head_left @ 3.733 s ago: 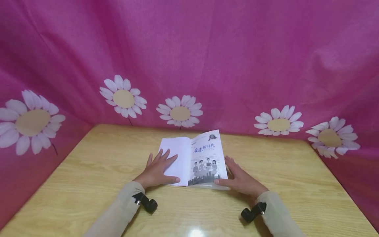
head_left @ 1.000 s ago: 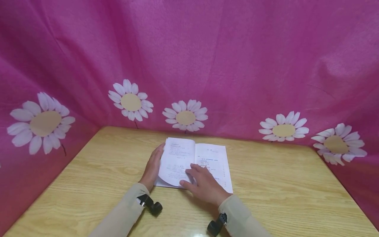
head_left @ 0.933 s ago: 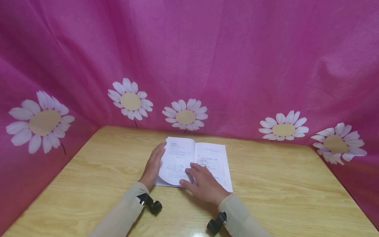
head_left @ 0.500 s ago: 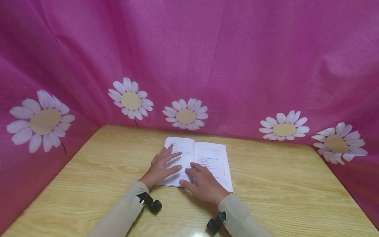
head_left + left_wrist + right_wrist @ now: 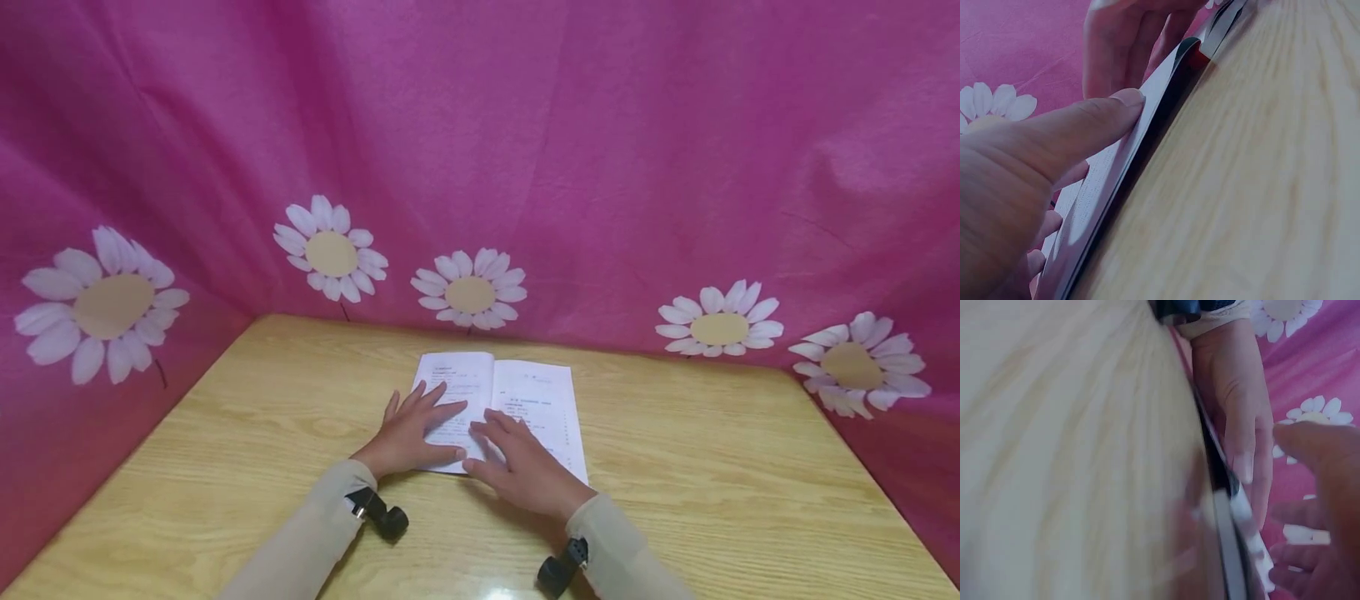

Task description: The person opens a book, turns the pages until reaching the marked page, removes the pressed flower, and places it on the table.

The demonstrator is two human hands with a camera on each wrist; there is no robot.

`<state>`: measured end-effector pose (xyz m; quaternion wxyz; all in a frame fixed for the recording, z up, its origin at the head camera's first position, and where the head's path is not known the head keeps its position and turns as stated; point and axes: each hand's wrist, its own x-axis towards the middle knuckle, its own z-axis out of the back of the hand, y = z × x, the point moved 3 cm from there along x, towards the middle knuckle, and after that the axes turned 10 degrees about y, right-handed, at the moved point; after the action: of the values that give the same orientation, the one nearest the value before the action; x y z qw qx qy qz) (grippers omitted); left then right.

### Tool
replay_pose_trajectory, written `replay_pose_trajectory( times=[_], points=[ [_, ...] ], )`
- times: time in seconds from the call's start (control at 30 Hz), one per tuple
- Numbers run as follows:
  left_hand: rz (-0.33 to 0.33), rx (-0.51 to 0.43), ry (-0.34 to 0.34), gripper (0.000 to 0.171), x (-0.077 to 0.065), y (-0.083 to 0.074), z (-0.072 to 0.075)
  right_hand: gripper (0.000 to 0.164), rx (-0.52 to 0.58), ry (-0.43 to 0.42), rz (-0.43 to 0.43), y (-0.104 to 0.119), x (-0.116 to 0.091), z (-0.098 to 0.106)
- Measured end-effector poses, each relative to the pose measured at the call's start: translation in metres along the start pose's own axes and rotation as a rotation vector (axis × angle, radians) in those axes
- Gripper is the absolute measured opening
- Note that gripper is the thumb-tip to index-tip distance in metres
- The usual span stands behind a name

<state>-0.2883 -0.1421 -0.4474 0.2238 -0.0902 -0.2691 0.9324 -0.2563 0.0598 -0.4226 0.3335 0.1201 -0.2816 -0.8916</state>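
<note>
An open book lies on the wooden table, with printed text on both pages. My left hand rests on the left page, its fingers spread and straight. In the left wrist view the left thumb presses on the page close to the book's near edge. Over the spine and the lower part of the right page is my right hand, fingers extended and slightly bent, with nothing pinched. In the right wrist view its fingers hover beside the book's edge.
The light wooden table stretches out on all sides of the book. A pink curtain with large white daisies hangs behind and at both sides. Black wrist cameras sit on the beige sleeves.
The book has gone from its title page to a text spread. My left hand has moved from the left edge onto the left page and flattened it; the right hand has shifted slightly right.
</note>
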Motion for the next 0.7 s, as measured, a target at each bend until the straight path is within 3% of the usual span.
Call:
replay_pose_trajectory(
  times=[0.13, 0.27, 0.7],
  points=[
    [-0.007, -0.001, -0.006, 0.074, -0.001, -0.001, -0.001, 0.065, 0.038, -0.046, 0.009, -0.015, -0.013, 0.007],
    [-0.004, -0.009, -0.009, 0.074, -0.001, 0.0, -0.001, 0.073, 0.084, -0.077, -0.034, -0.035, -0.028, 0.017],
    [0.004, -0.004, 0.003, 0.076, 0.001, 0.0, -0.001, 0.114, 0.133, -0.011, -0.16, -0.092, -0.058, 0.042]
  ],
)
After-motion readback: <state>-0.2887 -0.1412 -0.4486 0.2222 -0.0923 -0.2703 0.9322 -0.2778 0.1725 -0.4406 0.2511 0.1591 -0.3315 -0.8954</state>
